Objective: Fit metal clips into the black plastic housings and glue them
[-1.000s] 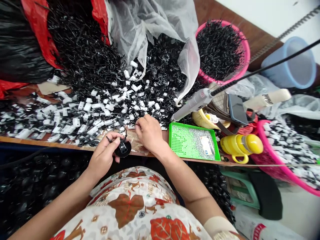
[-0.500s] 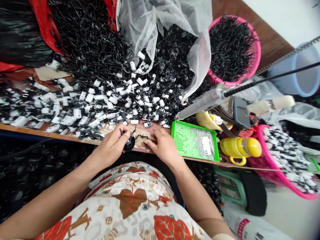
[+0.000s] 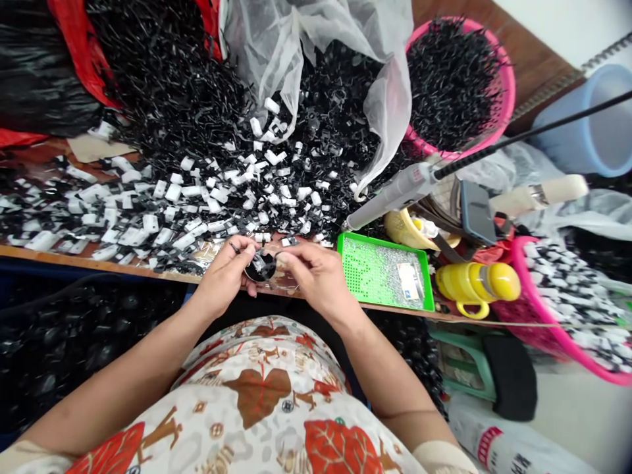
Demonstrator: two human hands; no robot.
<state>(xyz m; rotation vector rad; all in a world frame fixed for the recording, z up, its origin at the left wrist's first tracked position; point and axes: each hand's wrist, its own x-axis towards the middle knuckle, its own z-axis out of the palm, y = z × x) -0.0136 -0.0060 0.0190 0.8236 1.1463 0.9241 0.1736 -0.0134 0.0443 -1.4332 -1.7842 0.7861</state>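
My left hand grips a round black plastic part at the near edge of the table. My right hand meets it from the right, with its fingertips pinched on a small black piece at that round part. Just behind both hands lies a spread of small white and black clips. Farther back is a big heap of thin black parts.
A green tray of tiny screws sits right of my hands, with a grey electric screwdriver above it. There are also a yellow bottle, a phone, pink baskets, a blue bucket and a clear plastic bag.
My right hand left the clip pile, came back to the table edge and closed in on the round part. My left hand lifted the part up toward the table edge.
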